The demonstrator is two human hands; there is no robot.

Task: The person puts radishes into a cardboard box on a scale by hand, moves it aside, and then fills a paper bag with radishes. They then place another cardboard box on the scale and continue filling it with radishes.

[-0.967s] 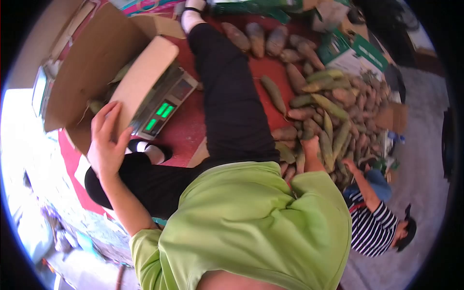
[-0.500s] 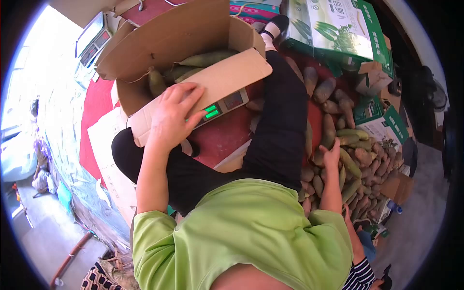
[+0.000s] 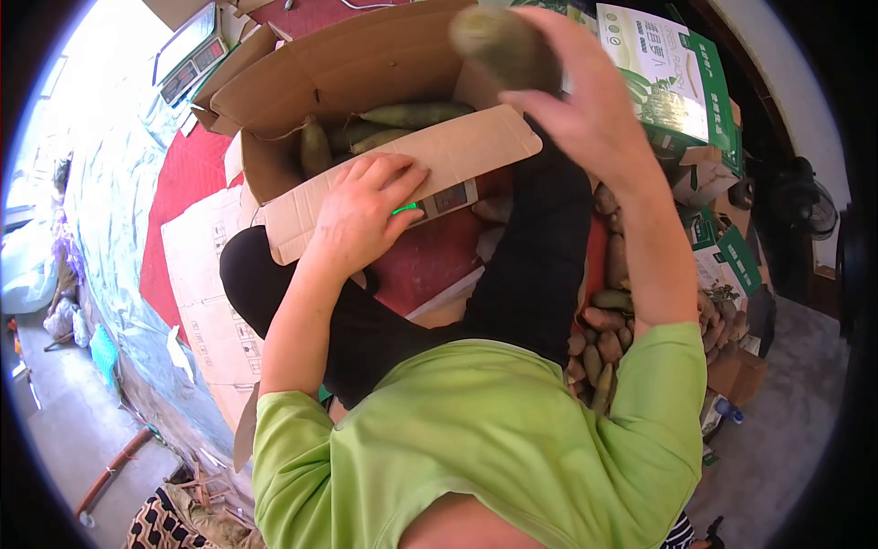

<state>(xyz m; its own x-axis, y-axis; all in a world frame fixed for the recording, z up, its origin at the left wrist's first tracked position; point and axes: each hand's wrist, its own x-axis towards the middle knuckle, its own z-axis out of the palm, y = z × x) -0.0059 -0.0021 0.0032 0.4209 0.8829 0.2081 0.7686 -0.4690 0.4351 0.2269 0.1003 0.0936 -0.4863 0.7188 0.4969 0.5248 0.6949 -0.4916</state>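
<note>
Red covering (image 3: 412,265) beneath us, our right hand (image 3: 599,114) is clamped round a vegetable (image 3: 508,50), left hand (image 3: 361,215) spread on the flap (image 3: 471,146), and slack fingers could drop it.

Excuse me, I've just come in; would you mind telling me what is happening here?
Someone seated holds a large greenish root, blurred, in the right hand above the carton's edge. The left hand rests on its front flap. Several long roots lie inside; a lit scale shows below the flap.
</note>
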